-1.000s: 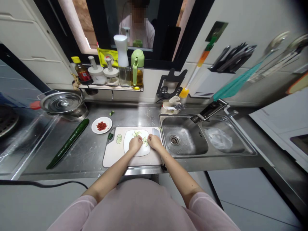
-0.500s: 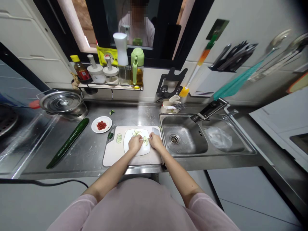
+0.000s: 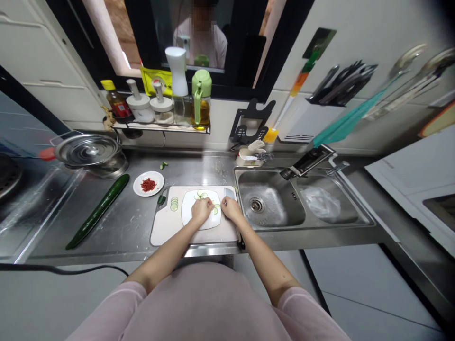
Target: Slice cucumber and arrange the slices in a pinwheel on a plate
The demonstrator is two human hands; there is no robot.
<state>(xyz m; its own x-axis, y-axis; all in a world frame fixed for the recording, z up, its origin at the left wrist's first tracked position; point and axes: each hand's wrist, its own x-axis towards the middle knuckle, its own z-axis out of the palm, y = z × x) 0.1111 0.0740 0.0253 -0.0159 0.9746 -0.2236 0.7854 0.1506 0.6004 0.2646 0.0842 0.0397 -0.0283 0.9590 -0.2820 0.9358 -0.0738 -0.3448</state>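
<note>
A white plate (image 3: 194,222) lies on a pale cutting board (image 3: 165,232), with thin cucumber slices (image 3: 202,194) fanned out near its far edge. Over the plate, my left hand (image 3: 201,210) has its fingers pinched at a cucumber slice (image 3: 215,209) on the right side. My right hand (image 3: 231,208) is closed in a pinch at the plate's right rim, its fingertips at the same slices. The fingers partly hide what they grip. A short row of cucumber slices (image 3: 174,204) rests on the board left of the plate. Beneath my right hand lies a knife (image 3: 229,193), mostly covered.
A whole cucumber (image 3: 97,213) and a small plate of chopped red pieces (image 3: 148,183) are on the left counter. Behind them stands a lidded pot (image 3: 92,154). To the right is a sink (image 3: 270,203). Seasoning bottles (image 3: 181,104) line a rack at the back.
My left hand has shifted slightly right, nearer my right hand, and the slices between them have changed position a little. The whole view has moved slightly.
</note>
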